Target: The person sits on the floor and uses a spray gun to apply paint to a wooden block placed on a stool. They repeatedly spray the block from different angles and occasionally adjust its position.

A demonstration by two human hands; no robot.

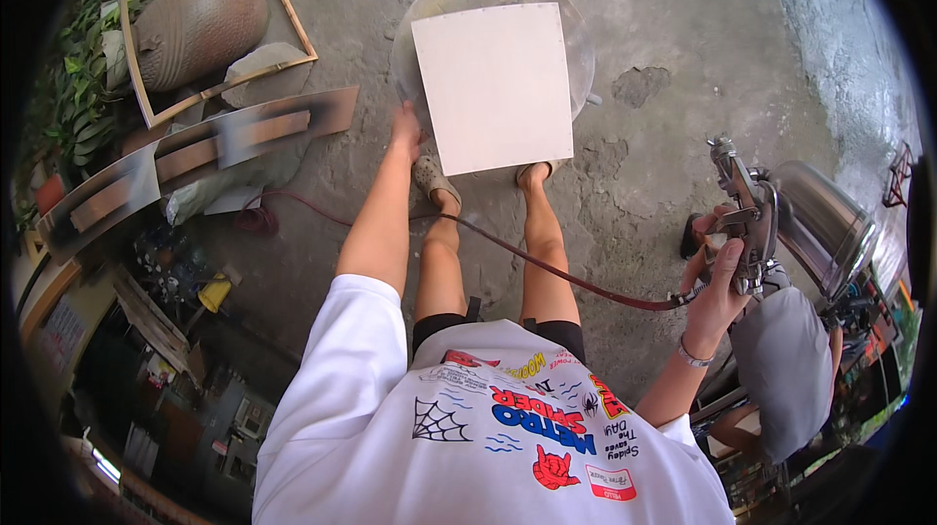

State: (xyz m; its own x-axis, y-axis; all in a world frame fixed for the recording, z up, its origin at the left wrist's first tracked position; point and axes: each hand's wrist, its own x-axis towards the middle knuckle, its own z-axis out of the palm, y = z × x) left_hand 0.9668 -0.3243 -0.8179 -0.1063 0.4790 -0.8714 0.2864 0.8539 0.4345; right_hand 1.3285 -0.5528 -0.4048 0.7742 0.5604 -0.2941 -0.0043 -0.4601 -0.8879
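A white square panel [492, 86] rests on a round grey turntable [576, 32] at the top centre, overhanging its near side. My left hand [404, 130] reaches to the turntable's left rim, fingers curled at the edge, partly hidden. In my right hand [720, 276] is a metal spray gun [740, 208] with a large silver cup [822, 230] on its right. A dark red hose [547, 266] runs from the gun across my legs to the floor at the left.
At the left are a wooden frame [280, 13] around a brown ribbed object [200, 27], stained boards [322, 111] and leafy plants [88, 96]. A person in a grey top [786, 369] is at the lower right. The cracked concrete floor [664, 27] surrounds the turntable.
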